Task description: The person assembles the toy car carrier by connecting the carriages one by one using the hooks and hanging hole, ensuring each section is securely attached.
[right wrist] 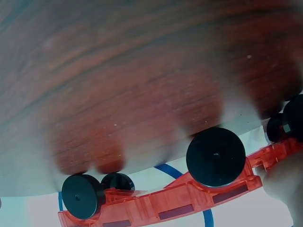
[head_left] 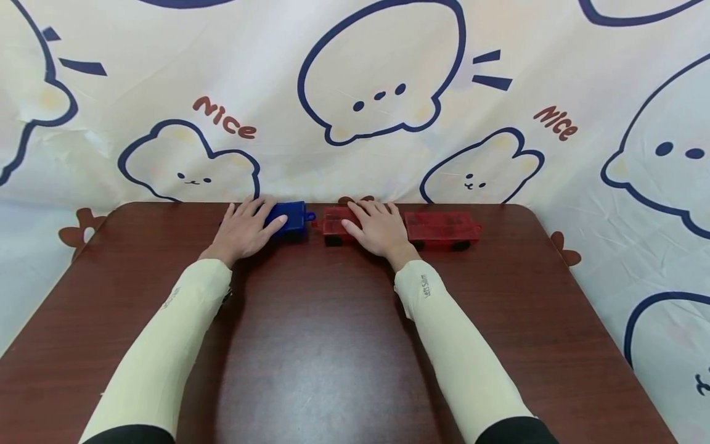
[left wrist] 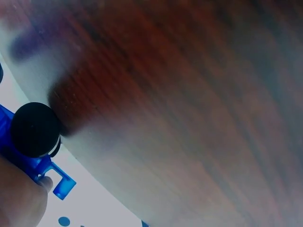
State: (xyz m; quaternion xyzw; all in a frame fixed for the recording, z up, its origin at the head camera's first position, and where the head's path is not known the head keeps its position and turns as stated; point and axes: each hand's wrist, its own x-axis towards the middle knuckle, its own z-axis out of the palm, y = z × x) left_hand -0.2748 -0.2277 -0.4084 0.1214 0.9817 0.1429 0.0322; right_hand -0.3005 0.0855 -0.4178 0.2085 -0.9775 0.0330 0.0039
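Along the table's far edge stand a blue toy train car, a red see-through car and a second red car, in a row. My left hand rests over the blue car with fingers spread and thumb along its near side. My right hand lies over the middle red car, fingers stretched forward, covering its right part. A blue hook juts from the blue car near the thumb. Whether it is linked to the red car is unclear. Black wheels show under the right-hand red car.
The brown wooden table has rounded far corners. Right behind it hangs a white cloth printed with cartoon figures, close to the cars. A sheen of light lies on the table between the forearms.
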